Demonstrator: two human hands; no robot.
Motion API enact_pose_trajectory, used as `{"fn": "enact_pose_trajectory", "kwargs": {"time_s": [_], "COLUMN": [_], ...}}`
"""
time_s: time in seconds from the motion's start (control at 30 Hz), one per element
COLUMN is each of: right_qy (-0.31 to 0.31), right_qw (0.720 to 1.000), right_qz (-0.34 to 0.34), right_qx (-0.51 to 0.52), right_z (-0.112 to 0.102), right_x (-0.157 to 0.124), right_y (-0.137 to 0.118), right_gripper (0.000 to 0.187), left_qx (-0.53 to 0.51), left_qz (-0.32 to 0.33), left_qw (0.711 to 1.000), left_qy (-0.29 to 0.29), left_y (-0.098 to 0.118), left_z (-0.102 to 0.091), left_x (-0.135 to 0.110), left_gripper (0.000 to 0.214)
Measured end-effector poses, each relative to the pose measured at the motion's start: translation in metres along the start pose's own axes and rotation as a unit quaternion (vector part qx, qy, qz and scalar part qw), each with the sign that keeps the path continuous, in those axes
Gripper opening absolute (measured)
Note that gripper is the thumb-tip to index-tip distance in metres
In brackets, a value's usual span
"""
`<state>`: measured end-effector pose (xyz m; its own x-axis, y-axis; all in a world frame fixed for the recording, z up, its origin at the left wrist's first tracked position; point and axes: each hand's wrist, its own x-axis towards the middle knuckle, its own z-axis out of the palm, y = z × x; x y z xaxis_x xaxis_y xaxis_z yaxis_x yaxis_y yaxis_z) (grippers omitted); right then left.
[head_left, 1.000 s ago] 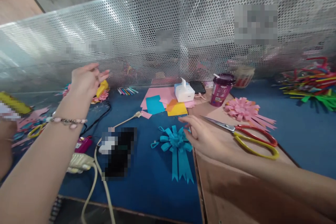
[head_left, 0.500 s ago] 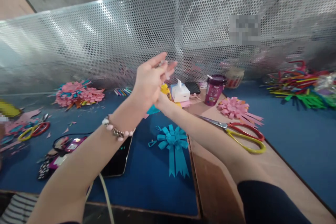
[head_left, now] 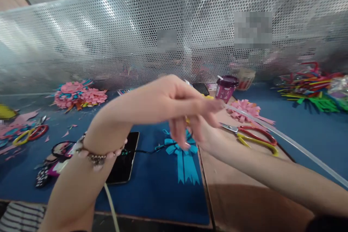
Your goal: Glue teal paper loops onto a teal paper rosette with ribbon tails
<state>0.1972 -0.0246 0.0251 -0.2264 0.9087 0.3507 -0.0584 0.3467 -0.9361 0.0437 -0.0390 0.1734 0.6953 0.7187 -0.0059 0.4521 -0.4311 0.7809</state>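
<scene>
My left hand [head_left: 182, 101], with a beaded bracelet at the wrist, reaches across my right one. Its fingertips are closed on the end of a long, thin translucent stick [head_left: 285, 138], which slants down to the right edge of the view. My right hand [head_left: 208, 136] is behind and below the left; its fingers are mostly hidden and smeared by motion. Below both hands, a blue ribbon rosette [head_left: 187, 166] with two notched tails lies on the blue table mat [head_left: 160, 199], partly covered by the left fingers.
Scissors [head_left: 258, 137] and a pink paper flower [head_left: 246, 109] lie right, before a purple cup [head_left: 226, 86]. A phone [head_left: 126, 163] with a cable is left. Farther left are scissors [head_left: 31, 134] and pink flowers [head_left: 80, 94]. Coloured strips [head_left: 320, 87] lie far right. A perforated metal panel [head_left: 152, 18] stands behind.
My left hand has swung right and turned over, fingers now pointing right and down. The translucent stick now stretches off to the right. My right forearm has shifted right and lower.
</scene>
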Motion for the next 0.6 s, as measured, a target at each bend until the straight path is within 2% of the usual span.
{"fn": "enact_pose_trajectory", "kwargs": {"time_s": [0.07, 0.13, 0.2, 0.23, 0.27, 0.33, 0.43, 0.5, 0.6], "right_qy": [0.088, 0.195, 0.265, 0.282, 0.292, 0.299, 0.283, 0.267, 0.252], "right_qw": [0.993, 0.961, 0.929, 0.925, 0.927, 0.936, 0.948, 0.954, 0.96], "right_qz": [0.045, 0.116, 0.148, 0.14, 0.12, 0.068, 0.011, 0.003, 0.002], "right_qx": [0.065, 0.158, 0.212, 0.213, 0.202, 0.171, 0.143, 0.135, 0.121], "right_z": [0.002, 0.0, -0.006, -0.01, -0.013, -0.019, -0.023, -0.023, -0.022], "right_x": [-0.01, -0.022, -0.033, -0.038, -0.041, -0.044, -0.044, -0.042, -0.042], "right_y": [-0.008, -0.014, -0.016, -0.016, -0.014, -0.01, -0.004, -0.002, -0.001], "right_gripper": [0.017, 0.013, 0.015, 0.016, 0.016, 0.014, 0.014, 0.015, 0.016], "left_qx": [-0.025, -0.008, 0.054, 0.102, 0.146, 0.159, 0.159, 0.151, 0.122], "left_qz": [0.001, -0.011, -0.038, -0.035, -0.009, 0.024, 0.055, 0.062, 0.059], "left_qw": [0.995, 0.987, 0.99, 0.99, 0.987, 0.986, 0.986, 0.987, 0.991], "left_qy": [0.095, 0.159, 0.122, 0.086, 0.064, 0.036, 0.004, -0.007, -0.015], "left_y": [-0.023, -0.056, -0.093, -0.109, -0.124, -0.146, -0.162, -0.166, -0.168], "left_z": [-0.016, -0.021, -0.009, 0.002, 0.016, 0.044, 0.075, 0.083, 0.086], "left_x": [0.008, 0.022, 0.041, 0.05, 0.059, 0.074, 0.087, 0.091, 0.095], "left_gripper": [0.051, 0.054, 0.046, 0.04, 0.036, 0.027, 0.027, 0.027, 0.022]}}
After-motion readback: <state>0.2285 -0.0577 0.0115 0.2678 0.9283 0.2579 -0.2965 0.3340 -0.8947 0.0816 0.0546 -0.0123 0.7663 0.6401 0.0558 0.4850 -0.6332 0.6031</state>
